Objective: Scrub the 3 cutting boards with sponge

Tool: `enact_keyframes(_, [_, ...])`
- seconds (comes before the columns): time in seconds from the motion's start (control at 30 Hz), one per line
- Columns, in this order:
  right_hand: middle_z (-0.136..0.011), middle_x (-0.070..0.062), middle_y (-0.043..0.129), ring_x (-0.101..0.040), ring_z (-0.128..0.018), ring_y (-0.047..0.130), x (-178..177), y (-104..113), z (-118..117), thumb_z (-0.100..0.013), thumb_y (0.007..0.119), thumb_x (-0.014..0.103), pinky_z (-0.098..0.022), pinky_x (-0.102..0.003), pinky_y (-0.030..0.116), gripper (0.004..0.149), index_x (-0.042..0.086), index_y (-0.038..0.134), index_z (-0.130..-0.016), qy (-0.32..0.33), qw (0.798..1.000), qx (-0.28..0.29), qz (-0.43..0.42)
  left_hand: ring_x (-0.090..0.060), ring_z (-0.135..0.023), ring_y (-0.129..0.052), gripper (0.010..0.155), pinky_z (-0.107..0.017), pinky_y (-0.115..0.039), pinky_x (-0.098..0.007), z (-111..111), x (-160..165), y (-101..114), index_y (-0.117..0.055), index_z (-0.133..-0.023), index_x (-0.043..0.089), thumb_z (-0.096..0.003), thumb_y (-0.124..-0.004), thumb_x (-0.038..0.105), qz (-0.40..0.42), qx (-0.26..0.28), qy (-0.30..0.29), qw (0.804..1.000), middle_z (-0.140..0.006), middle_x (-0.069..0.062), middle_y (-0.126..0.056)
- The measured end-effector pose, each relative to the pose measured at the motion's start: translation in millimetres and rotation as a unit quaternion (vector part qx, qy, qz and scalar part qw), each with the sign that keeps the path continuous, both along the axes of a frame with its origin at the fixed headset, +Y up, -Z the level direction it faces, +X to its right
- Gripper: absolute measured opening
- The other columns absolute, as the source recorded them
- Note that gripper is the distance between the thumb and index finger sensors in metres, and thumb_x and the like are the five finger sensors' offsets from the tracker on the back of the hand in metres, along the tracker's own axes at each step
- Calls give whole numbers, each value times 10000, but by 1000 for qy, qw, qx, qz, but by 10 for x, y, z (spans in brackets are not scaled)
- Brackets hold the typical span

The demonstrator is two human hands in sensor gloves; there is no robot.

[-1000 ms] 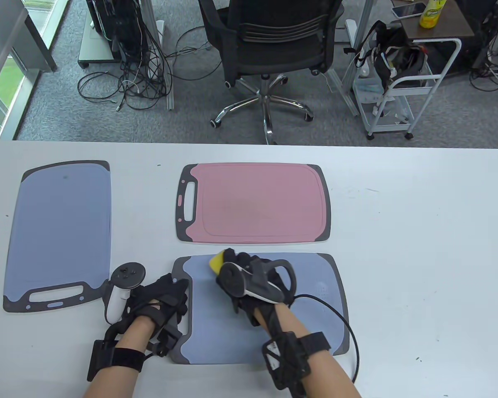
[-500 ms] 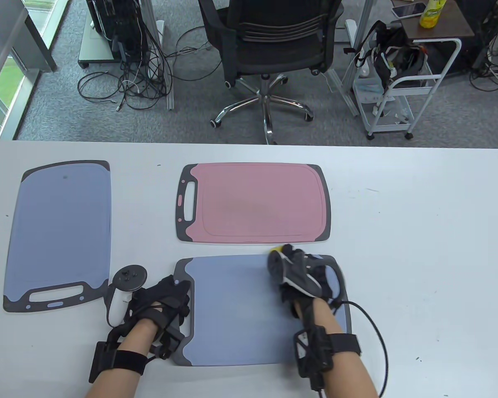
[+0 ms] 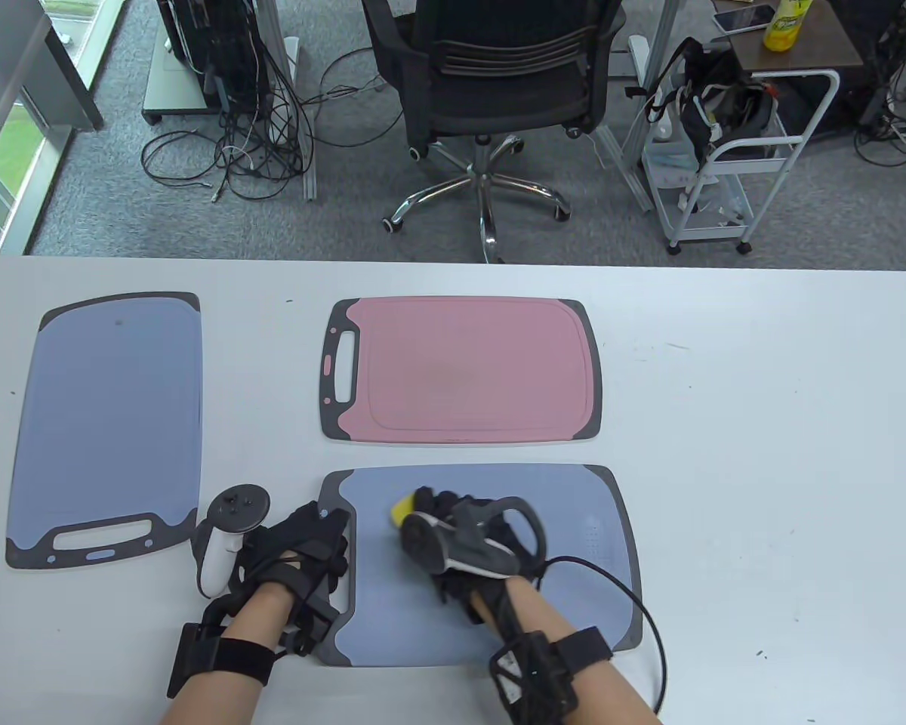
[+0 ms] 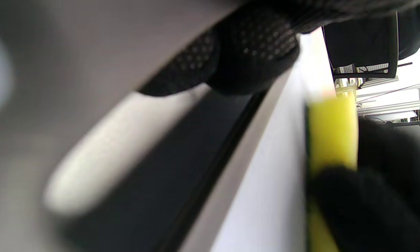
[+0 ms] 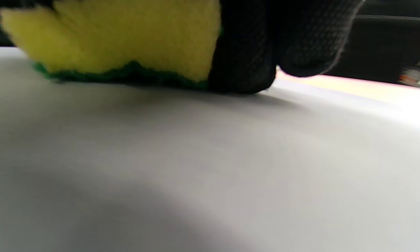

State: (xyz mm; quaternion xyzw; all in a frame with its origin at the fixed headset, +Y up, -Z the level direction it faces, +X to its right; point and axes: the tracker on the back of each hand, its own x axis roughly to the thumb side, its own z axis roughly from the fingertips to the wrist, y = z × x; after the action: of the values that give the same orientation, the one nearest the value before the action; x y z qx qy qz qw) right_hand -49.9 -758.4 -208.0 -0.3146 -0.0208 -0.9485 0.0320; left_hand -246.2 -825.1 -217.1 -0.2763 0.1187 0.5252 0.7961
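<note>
At lower left, the left hand (image 3: 302, 555) presses flat-fingered on the handle end of the near blue cutting board (image 3: 574, 513). Rightward, at bottom centre, the right hand (image 3: 460, 540) grips the sponge (image 3: 403, 510) against it. If that bracing slackens, the board may slide.

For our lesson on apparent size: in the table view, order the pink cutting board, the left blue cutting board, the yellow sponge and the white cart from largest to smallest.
1. Pink cutting board and left blue cutting board: too alike to rank.
2. White cart, though it stands farther away.
3. Yellow sponge, mostly hidden under the right hand.
</note>
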Motion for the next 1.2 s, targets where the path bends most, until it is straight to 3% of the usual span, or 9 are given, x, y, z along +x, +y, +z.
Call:
enact_keyframes(0.07, [-759,-108,803,-213,-540,899,-224,1,85,-466,693,558,-493,-450,782,713,90,626,-999,18,1000,14,17,40,-361,-1056,528,-276,-996,-223,8,-6,0,-659,-957,157,-598,-694,542,1,-1,3,1000,-668,86,-919])
enact_keyframes(0.17, [-773,-74,810,-199,-541,907,-70,7,29,-460,687,572,-487,-436,788,696,151,618,-1010,1,999,27,23,42,-363,-1055,530,-280,-997,-224,11,-12,-3,-657,-959,158,-597,-693,543,6,-4,6,1000,-671,87,-918])
enact_keyframes(0.3, [-773,-83,812,-213,-541,906,790,-55,-127,-461,692,560,-486,-448,781,686,151,625,-1008,-111,993,18,30,18,-362,-1068,534,-277,-1000,-244,0,-14,-9,-670,-950,152,-577,-710,531,9,-4,5,1000,-665,64,-928])
enact_keyframes(0.47, [-766,-100,820,-223,-538,906,2326,-188,-117,-469,692,547,-480,-453,781,684,123,635,-1003,-308,950,-2,51,2,-373,-1074,537,-285,-1001,-258,-3,-18,-8,-671,-951,147,-574,-717,526,17,-7,2,1000,-671,52,-930])
enact_keyframes(0.57, [-763,-127,824,-242,-531,906,2666,-213,-95,-468,718,534,-470,-464,776,686,104,648,-999,-347,938,-23,1,3,-369,-1076,537,-279,-1001,-255,-10,-15,-9,-674,-949,148,-574,-718,530,14,-7,-1,1000,-668,54,-932])
enact_keyframes(0.7, [-747,-122,829,-223,-523,911,2132,-191,-141,-474,696,537,-467,-449,788,692,76,647,-987,-245,969,-8,44,4,-371,-1074,538,-282,-1000,-254,-9,-14,-10,-671,-950,150,-573,-716,531,14,-7,0,1000,-671,55,-929])
enact_keyframes(0.8, [-736,-134,826,-228,-512,910,1235,-158,-47,-466,712,534,-464,-456,787,697,73,655,-985,-134,991,-5,0,5,-373,-1074,537,-284,-1000,-254,-11,-18,-15,-670,-952,150,-574,-717,530,15,-7,-1,1000,-673,56,-929])
enact_keyframes(1.0, [-746,-120,810,-210,-523,907,-53,-104,346,-463,695,550,-479,-446,790,707,87,631,-995,50,998,19,12,-1,-374,-1078,536,-286,-1002,-260,-10,-18,-14,-671,-954,151,-575,-722,526,22,-12,1,1000,-677,55,-932])
enact_keyframes(1.2, [-765,-92,821,-214,-528,915,369,-146,260,-455,693,558,-475,-446,791,689,145,632,-1003,-8,998,46,43,1,-383,-1074,548,-290,-998,-259,-7,-12,-5,-662,-964,144,-577,-709,529,20,-8,-1,1000,-688,55,-925])
